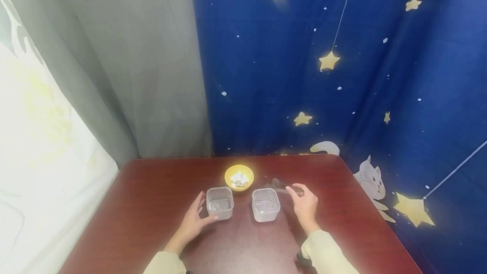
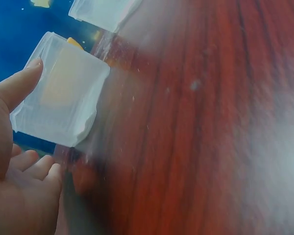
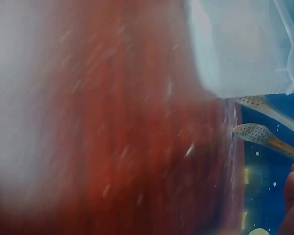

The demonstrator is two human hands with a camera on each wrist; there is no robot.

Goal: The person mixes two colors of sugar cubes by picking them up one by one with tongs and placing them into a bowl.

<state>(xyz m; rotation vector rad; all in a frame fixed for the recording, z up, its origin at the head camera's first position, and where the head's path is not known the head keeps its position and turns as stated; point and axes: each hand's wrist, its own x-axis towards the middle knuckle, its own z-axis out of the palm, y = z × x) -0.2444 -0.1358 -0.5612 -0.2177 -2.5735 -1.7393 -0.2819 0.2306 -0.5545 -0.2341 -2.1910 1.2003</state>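
Note:
My left hand (image 1: pixel 194 219) holds the side of a clear square plastic tub (image 1: pixel 220 203), its thumb on the near face and its fingers at the left side. Seen from the left wrist, the thumb lies across the tub (image 2: pixel 63 93) with the fingertips near its lower edge. Between the fingers and thumb of my right hand (image 1: pixel 305 203) are tongs (image 1: pixel 279 183) with perforated, spoon-shaped tips (image 3: pixel 253 132), which stand apart. A second clear tub (image 1: pixel 266 204) stands just left of that hand. Behind the tubs, a yellow bowl (image 1: pixel 239 166) holds several small white pieces (image 1: pixel 239 177).
All of this is on a dark red wood-grain table (image 1: pixel 160 193). Beyond its back edge hang a grey curtain (image 1: pixel 152 75) and a blue curtain (image 1: pixel 262 75) with stars. A white patterned cloth (image 1: pixel 42 160) hangs along the left side.

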